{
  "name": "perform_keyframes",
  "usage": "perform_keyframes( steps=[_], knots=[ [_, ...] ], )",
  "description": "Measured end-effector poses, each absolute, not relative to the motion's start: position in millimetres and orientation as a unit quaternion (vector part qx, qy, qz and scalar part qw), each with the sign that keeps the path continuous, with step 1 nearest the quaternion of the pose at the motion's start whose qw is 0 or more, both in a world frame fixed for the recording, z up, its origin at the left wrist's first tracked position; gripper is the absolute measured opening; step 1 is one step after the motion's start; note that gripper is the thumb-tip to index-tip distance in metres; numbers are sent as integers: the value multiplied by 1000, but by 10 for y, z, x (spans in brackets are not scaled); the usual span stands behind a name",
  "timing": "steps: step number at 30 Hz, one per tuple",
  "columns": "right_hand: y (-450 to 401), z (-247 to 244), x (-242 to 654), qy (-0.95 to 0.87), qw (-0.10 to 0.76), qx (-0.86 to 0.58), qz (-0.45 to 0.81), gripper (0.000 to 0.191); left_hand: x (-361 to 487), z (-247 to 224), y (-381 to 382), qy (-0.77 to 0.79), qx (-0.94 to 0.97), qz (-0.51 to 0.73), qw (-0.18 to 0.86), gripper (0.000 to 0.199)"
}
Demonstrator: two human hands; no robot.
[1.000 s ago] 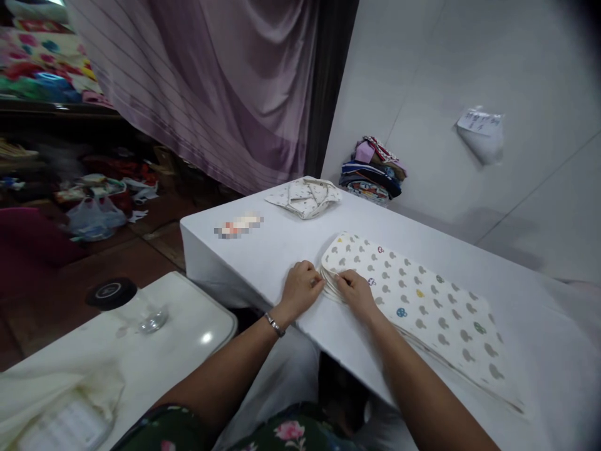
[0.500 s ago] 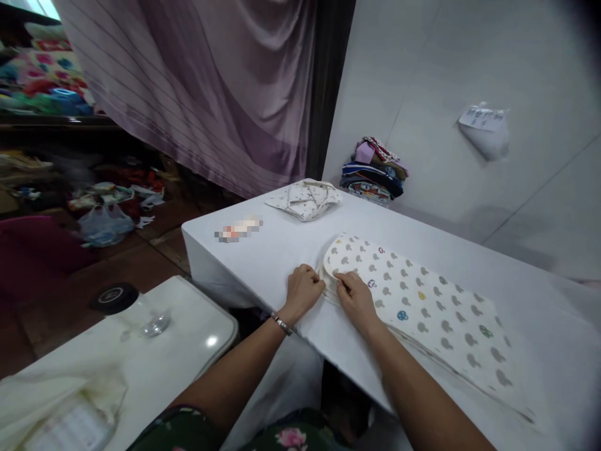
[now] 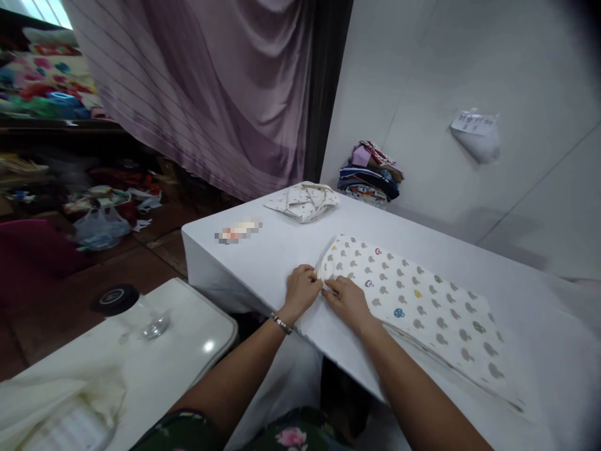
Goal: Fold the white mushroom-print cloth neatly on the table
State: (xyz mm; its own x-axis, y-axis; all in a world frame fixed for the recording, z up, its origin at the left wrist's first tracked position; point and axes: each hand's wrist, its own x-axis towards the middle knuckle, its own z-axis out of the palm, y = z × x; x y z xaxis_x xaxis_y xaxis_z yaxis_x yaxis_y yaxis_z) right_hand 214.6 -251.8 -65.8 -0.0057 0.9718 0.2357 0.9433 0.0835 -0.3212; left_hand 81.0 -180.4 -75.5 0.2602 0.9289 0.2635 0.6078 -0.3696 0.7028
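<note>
A folded, layered white cloth (image 3: 417, 313) printed with grey and a few coloured mushrooms lies on a white-covered table (image 3: 263, 269). My left hand (image 3: 303, 289) pinches the layers at its near left corner; a bracelet circles that wrist. Close beside it, my right hand (image 3: 346, 299) has its fingers closed on the cloth's edge at the same corner. The fingertips nearly meet, and they hide the exact spot each one grips. Beyond both hands, a folded white patterned cloth (image 3: 305, 202) rests at the table's far corner.
A blurred-out item (image 3: 238, 231) lies on the table's left part. To the left, a lower white table (image 3: 183, 326) carries a clear jar with a black lid (image 3: 115, 299) and pale cloth (image 3: 61, 401). Behind are a stack of folded clothes (image 3: 369, 175) and a purple curtain (image 3: 225, 88).
My right hand has moved slightly left, closer to my left hand. The top layer's corner, lifted before, now lies down against the layers beneath. My left hand has stayed nearly still.
</note>
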Motion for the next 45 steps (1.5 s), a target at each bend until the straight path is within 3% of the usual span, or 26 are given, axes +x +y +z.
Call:
perform_keyframes(
  steps=[6, 18, 22, 29, 33, 39, 42, 45],
  knots=[
    [-2515, -664, 2126, -717, 185, -672, 20, 20, 821, -691, -1823, 507, 760, 328, 240, 22],
    [-2601, -604, 2056, -732, 174, -659, -15, 20, 826, -744, -1784, 519, 776, 327, 148, 16],
    [-2601, -623, 2032, -734, 168, -657, -34, 15, 819, -708, -1798, 536, 776, 310, 118, 4],
    [-2583, -645, 2036, -742, 171, -646, -45, 17, 827, -667, -1736, 550, 791, 250, 95, 26],
    [-2586, -637, 2030, -739, 168, -652, -34, 19, 857, -634, -1662, 553, 803, 200, 98, 24],
    [-2526, -482, 2235, -722, 276, -630, 83, 20, 879, -574, -1636, 546, 807, 192, 114, 17],
    [-2368, -360, 2420, -683, 351, -639, 49, 26, 874, -590, -1658, 547, 802, 203, 130, 17],
    [-2153, -344, 2528, -663, 339, -667, -3, 41, 867, -624, -1664, 541, 796, 224, 155, 25]
  ],
)
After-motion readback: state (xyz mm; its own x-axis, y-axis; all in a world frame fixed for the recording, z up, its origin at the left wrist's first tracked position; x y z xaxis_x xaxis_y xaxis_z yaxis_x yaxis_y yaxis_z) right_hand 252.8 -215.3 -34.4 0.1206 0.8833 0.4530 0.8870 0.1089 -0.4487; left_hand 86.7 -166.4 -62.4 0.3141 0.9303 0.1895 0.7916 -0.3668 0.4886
